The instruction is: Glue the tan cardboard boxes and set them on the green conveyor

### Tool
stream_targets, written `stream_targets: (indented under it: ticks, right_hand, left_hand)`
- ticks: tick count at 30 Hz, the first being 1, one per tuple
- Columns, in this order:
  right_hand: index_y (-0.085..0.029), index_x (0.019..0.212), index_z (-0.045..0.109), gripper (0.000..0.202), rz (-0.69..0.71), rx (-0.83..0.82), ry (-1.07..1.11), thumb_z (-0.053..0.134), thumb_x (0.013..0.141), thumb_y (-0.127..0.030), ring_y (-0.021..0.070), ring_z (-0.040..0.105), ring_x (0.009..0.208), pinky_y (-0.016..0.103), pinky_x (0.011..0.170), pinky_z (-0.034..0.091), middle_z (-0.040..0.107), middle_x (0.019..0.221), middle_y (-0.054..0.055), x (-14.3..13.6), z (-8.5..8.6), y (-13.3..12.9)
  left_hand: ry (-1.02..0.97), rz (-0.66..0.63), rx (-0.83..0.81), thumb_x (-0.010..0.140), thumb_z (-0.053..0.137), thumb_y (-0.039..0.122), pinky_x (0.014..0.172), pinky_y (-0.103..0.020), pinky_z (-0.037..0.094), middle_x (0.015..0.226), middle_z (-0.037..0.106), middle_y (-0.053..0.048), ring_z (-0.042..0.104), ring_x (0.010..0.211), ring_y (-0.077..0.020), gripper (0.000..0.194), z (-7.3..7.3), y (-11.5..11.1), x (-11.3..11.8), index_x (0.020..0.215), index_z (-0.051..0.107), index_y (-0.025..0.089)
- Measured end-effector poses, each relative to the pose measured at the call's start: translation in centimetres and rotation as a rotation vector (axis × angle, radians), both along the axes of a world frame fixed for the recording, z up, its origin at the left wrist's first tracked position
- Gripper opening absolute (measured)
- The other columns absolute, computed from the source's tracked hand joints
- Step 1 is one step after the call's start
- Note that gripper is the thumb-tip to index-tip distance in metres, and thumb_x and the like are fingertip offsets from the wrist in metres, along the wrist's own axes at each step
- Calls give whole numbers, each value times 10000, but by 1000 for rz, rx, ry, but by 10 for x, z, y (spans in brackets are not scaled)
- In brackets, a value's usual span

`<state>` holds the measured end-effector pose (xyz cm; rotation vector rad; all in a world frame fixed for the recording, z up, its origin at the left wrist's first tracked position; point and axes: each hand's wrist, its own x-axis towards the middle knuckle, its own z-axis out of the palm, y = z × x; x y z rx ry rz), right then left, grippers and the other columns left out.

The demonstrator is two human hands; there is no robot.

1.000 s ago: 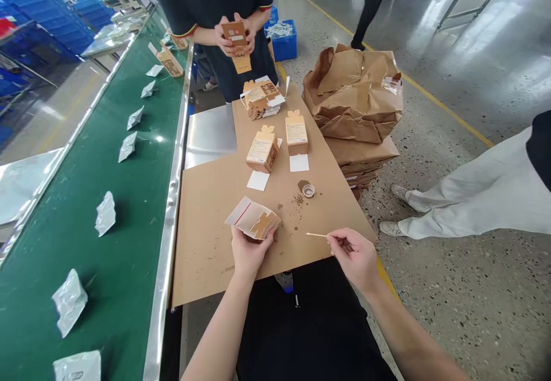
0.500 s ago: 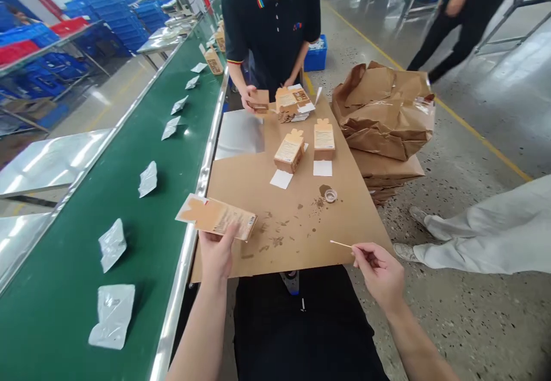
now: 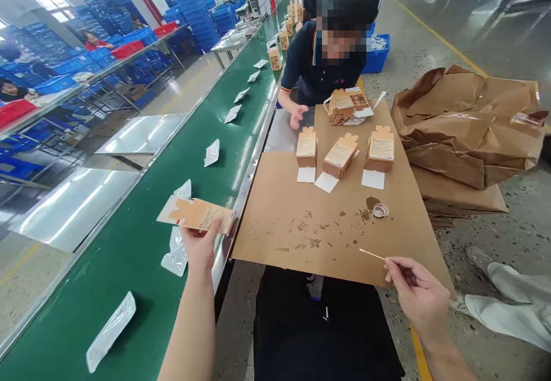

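My left hand (image 3: 201, 244) grips a brown carton (image 3: 210, 214) with a white flap, holding it over the edge of the green conveyor belt (image 3: 163, 295). Between the thumb and fingers of my right hand (image 3: 415, 289) is a cotton swab (image 3: 372, 253), its white tip pointing left over the brown board (image 3: 267, 197). A small clear round dish (image 3: 380, 210) sits on the board beyond the swab, beside dark wet spots. Three cartons stand farther back on the board: a left one (image 3: 306, 150), a tilted middle one (image 3: 340, 156) and a right one (image 3: 380, 148).
Silver pouches (image 3: 111, 332) lie along the belt. Across the board a co-worker (image 3: 331, 71) leans forward behind a stack of flat cartons (image 3: 348, 105). Crumpled brown paper (image 3: 465, 123) is piled at the right, near a person's legs (image 3: 512, 295).
The view has swung left. A third carton now stands on the board, and the co-worker's hand near it is empty. My left hand with its carton is now over the belt.
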<state>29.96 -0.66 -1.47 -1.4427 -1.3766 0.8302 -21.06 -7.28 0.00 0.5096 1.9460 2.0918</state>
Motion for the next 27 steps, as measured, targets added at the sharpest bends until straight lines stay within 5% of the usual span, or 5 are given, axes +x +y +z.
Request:
stream_targets:
  ticks: [4, 9, 17, 23, 27]
  right_hand:
    - [-334, 768, 931, 655, -15, -11, 0, 913, 889, -977, 323, 782, 505, 454, 485, 730, 786, 632, 110, -1, -4, 3]
    - [-332, 762, 928, 661, 2, -19, 8, 916, 879, -983, 328, 789, 515, 469, 504, 730, 795, 632, 112, -5, -6, 4]
    - [-285, 839, 923, 570, 4, 86, -32, 891, 1022, -824, 262, 748, 521, 400, 504, 693, 791, 651, 76, 4, -2, 6]
    - [-276, 973, 901, 361, -88, 336, -312, 788, 1171, -556, 261, 785, 682, 432, 701, 718, 856, 815, 76, 27, 27, 55]
    - [-278, 951, 865, 301, 11, 388, -420, 735, 1183, -418, 249, 780, 702, 393, 712, 682, 848, 840, 70, 26, 23, 87]
  left_hand:
    - [5, 60, -19, 470, 1295, 507, 1271, -588, 700, 1417, 840, -115, 856, 1381, -355, 1048, -5, -14, -30, 1312, 702, 311]
    - [-56, 5, -7, 496, 1290, 569, 1222, -553, 730, 1409, 863, -103, 838, 1427, -374, 987, 2, -13, -19, 1283, 752, 315]
    - [-154, -228, -13, 590, 1275, 605, 1332, -560, 671, 1492, 887, -126, 799, 1549, -398, 970, 12, 16, 52, 1396, 815, 322]
    - [-407, -437, -63, 599, 1279, 567, 1302, -595, 690, 1429, 928, -125, 869, 1432, -414, 965, -7, 26, 124, 1426, 868, 284]
    - [-498, -532, -84, 601, 1279, 566, 1292, -634, 690, 1412, 929, -168, 869, 1437, -454, 1013, -14, 32, 164, 1462, 853, 244]
